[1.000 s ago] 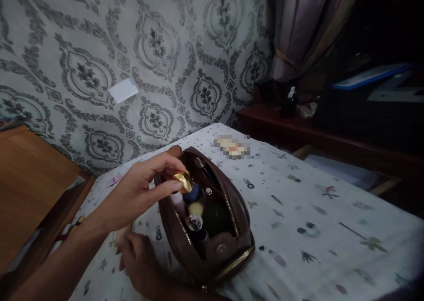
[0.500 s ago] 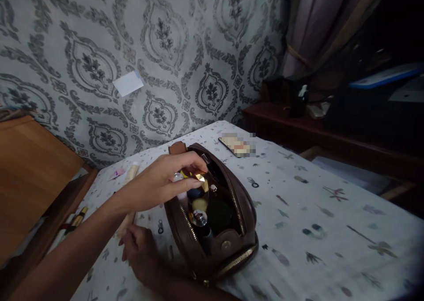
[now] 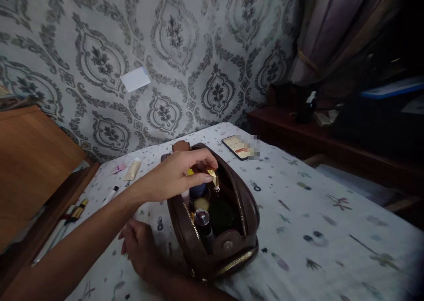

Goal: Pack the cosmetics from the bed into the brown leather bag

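My left hand (image 3: 185,173) reaches over an open brown toiletry bag (image 3: 247,199) from the left. Thumb and fingers pinch a shiny gold faceted cap (image 3: 213,177); whatever is below it is hard to make out. Inside the bag stand a dark bottle with a clear round top (image 3: 201,217), a dark green round item (image 3: 221,217) and a dark blue item (image 3: 198,190). Left of the bag, my right hand (image 3: 139,243) rests on the bed cover with its fingers curled; I see nothing held there.
A phone (image 3: 240,147) lies beyond the bag on the patterned cover (image 3: 298,221). To the left are a cream tube (image 3: 132,169), a pink item (image 3: 118,168) and a gold-and-black tube (image 3: 77,210). A wooden board (image 3: 36,168) borders the left; a dark red desk (image 3: 281,126) stands right.
My left hand has moved a little right within the bag, with the gold cap in its pinch. The view has shifted slightly; my right hand stays beside the bag.
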A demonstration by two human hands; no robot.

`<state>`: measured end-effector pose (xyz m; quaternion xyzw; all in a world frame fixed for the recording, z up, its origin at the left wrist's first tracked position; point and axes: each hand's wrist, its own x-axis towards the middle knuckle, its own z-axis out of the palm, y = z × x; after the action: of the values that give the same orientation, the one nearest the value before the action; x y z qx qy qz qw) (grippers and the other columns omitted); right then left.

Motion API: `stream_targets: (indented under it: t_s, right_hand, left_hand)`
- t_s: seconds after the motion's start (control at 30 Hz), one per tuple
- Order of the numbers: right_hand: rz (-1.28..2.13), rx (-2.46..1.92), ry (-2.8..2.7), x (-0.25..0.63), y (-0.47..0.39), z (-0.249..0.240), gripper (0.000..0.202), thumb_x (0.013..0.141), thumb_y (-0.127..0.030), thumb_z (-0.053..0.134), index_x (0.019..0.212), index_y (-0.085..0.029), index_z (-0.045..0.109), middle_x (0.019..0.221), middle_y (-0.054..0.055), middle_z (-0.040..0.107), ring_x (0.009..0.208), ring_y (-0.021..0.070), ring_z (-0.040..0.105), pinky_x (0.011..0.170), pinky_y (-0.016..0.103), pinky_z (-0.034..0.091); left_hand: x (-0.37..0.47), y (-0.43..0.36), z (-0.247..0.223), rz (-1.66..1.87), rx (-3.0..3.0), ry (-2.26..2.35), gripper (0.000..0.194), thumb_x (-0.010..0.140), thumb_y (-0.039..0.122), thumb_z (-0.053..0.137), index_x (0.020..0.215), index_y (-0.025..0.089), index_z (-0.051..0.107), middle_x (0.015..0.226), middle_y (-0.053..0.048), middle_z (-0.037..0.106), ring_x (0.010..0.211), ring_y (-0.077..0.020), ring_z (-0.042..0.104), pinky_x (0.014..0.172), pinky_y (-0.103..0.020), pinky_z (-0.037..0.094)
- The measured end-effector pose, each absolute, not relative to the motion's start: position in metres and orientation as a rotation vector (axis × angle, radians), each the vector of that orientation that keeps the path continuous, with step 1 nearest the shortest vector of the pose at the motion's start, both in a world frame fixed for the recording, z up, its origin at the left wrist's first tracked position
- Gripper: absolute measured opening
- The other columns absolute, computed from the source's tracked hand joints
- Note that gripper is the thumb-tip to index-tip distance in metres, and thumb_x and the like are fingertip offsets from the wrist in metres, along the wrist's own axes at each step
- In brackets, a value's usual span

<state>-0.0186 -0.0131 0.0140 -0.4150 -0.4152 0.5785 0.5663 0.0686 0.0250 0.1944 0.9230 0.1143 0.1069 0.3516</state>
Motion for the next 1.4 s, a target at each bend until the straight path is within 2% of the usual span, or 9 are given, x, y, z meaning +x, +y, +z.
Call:
stream_targets:
  t_s: [0.2,0.4,0.67,0.83,0.97,1.4]
  right_hand:
    - [1.320,-0.968,-0.973,-0.022,-0.010,0.010,0.025,0.090,-0.018,0.044,0.068,-0.018,0.056,0.047,-0.006,0.044,0.043,0.0093,0.041,0.047,0.020,0.031]
    - [1.359,-0.986,-0.969,-0.018,-0.013,0.017,0.031,0.089,-0.014,0.042,0.060,-0.020,0.047,0.046,-0.006,0.043,0.042,0.0088,0.038,0.048,0.021,0.031]
    - [1.339,-1.013,-0.977,-0.018,-0.014,0.020,0.037,0.087,-0.008,0.043,0.051,-0.021,0.043,0.044,-0.007,0.041,0.043,0.0081,0.039,0.049,0.020,0.032]
    - [1.329,-1.009,-1.003,-0.020,-0.012,0.015,0.035,0.089,-0.014,0.042,0.054,-0.021,0.044,0.044,-0.006,0.043,0.042,0.0085,0.039,0.047,0.021,0.031]
    - [1.307,-1.002,-1.006,-0.020,-0.012,0.014,0.035,0.089,-0.018,0.044,0.054,-0.021,0.044,0.043,-0.006,0.042,0.042,0.0089,0.040,0.048,0.021,0.032]
    - [1.357,-0.994,-0.993,-0.021,-0.013,0.012,0.035,0.088,-0.017,0.044,0.053,-0.020,0.045,0.043,-0.006,0.042,0.042,0.0083,0.039,0.047,0.020,0.032]
  left_hand:
    - [0.071,0.024,0.191,0.302,2.318,0.291,0.014,0.089,0.018,0.056,0.103,0.016,0.059,0.106,-0.007,0.065,0.098,-0.0178,0.062,0.089,-0.030,0.048]
    - [0.075,0.020,0.189,0.194,2.466,0.296,0.009,0.089,0.015,0.057,0.098,0.015,0.061,0.094,-0.002,0.066,0.085,-0.0133,0.061,0.078,-0.023,0.046]
    - [0.082,0.019,0.187,0.181,2.499,0.398,0.007,0.088,0.018,0.060,0.095,0.016,0.061,0.093,-0.002,0.068,0.087,-0.0140,0.062,0.076,-0.023,0.045]
    - [0.086,0.025,0.180,0.181,2.290,0.370,0.007,0.084,0.016,0.063,0.090,0.014,0.062,0.087,-0.002,0.067,0.081,-0.0128,0.063,0.074,-0.023,0.048]
    - [0.088,0.029,0.180,0.164,2.209,0.338,0.010,0.083,0.018,0.064,0.092,0.013,0.064,0.091,-0.004,0.069,0.084,-0.0135,0.064,0.076,-0.024,0.049]
    - [0.092,0.033,0.184,0.073,2.125,0.374,0.010,0.077,0.007,0.068,0.083,0.012,0.063,0.081,-0.002,0.067,0.076,-0.0110,0.063,0.074,-0.023,0.050]
